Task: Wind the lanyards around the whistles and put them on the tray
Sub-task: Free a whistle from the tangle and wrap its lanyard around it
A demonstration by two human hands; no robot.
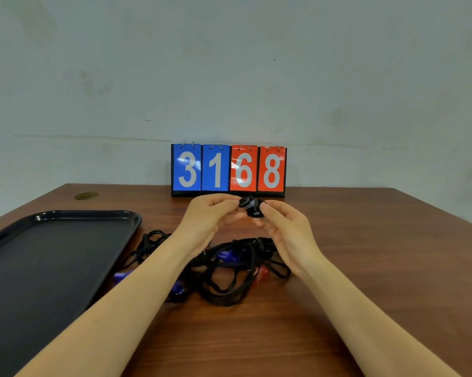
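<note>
at the lower left of the frame the black tray holds nothing yet. in the lower centre we see a tangled pile of black lanyards with blue and red whistles in it, lying on the table under our wrists. above the pile, at the centre, our left hand and right hand pinch one black whistle between the fingertips, its cord seemingly wound tight. we judge that the winding is near its end; next we must keep the wrap tight and carry it left to the tray. behind stands a score board.
</note>
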